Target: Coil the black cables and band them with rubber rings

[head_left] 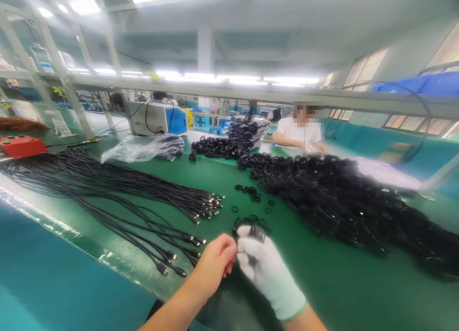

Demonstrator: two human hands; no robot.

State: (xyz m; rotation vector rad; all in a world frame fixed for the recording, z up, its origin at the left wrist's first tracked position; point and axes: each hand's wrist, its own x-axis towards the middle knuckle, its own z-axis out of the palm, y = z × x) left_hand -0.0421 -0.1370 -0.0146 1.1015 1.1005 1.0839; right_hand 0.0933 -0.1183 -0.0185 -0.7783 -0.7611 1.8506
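Note:
My bare left hand [217, 260] is closed, thumb and fingers pinched together, right beside my gloved right hand. Whatever sits in that pinch is hidden. A white glove covers my right hand [263, 269], whose fingers are curled in. Several thin black rings [257, 233] are stacked around a finger of the glove. Something small and dark [253, 260] shows between the gloved fingers; its kind is unclear. Just beyond the hands lie loose black rings [247, 221] on the green table mat [215, 178]. To the left, black cables [143, 178] with metal-tipped plugs are spread lengthwise.
A large heap of coiled black cables [322, 192] covers the right side. Farther back are more coils [218, 147], a clear plastic bag [132, 149], a blue-and-white machine [154, 118] and a red box [23, 145]. A person in white [299, 133] sits across the table.

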